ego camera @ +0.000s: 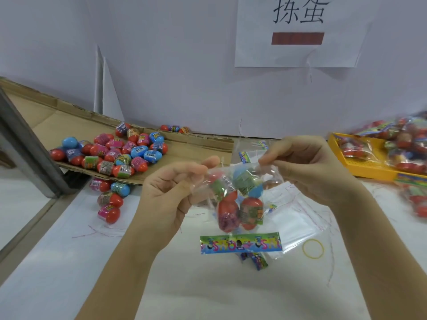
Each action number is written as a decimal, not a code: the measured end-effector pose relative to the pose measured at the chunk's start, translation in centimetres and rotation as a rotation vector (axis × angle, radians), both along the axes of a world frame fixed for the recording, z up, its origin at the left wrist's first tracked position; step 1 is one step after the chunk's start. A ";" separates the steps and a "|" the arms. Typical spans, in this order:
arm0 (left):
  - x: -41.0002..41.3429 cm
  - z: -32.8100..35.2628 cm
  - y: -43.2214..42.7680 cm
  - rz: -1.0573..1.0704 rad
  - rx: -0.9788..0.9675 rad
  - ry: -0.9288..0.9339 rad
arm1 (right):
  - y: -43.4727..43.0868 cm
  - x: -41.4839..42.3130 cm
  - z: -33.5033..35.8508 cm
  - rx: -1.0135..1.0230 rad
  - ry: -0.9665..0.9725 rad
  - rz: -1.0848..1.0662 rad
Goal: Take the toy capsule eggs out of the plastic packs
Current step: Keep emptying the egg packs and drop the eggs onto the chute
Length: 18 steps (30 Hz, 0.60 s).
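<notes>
Your left hand (168, 195) and right hand (307, 167) pinched the clear pack (270, 174) of capsule eggs (250, 211); its upside-down header strip (240, 243) possibly read "SNO", the wall sign (300, 31) "拣蛋".

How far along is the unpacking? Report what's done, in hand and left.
Done: a heap of loose eggs lies on the cardboard, and empty bags lie on the table. In hand: left hand and right hand pinch the top of one pack with eggs inside. Left: many full packs in and around the yellow tray.
</notes>
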State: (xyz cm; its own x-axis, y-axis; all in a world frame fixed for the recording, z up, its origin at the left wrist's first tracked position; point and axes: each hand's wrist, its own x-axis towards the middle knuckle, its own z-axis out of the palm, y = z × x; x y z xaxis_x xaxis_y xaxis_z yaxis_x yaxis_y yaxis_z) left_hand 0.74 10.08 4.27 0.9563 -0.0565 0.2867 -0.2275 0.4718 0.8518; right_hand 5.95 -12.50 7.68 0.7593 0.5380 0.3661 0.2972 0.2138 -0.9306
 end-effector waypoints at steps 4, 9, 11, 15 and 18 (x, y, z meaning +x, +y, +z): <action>-0.1 0.0 0.1 -0.092 0.003 -0.016 | -0.2 -0.1 0.3 -0.032 -0.056 -0.022; -0.3 0.2 0.4 -0.167 -0.004 -0.045 | -0.4 -0.5 1.0 -0.082 -0.098 0.029; -0.3 0.2 0.3 -0.163 -0.003 -0.042 | -0.4 -0.6 1.0 -0.111 -0.133 -0.003; -0.2 -0.1 0.5 -0.146 0.021 -0.047 | -0.2 -0.8 1.2 -0.160 -0.162 -0.026; 0.1 -0.2 0.8 -0.111 0.061 -0.030 | -0.1 -1.0 1.4 -0.194 -0.185 -0.015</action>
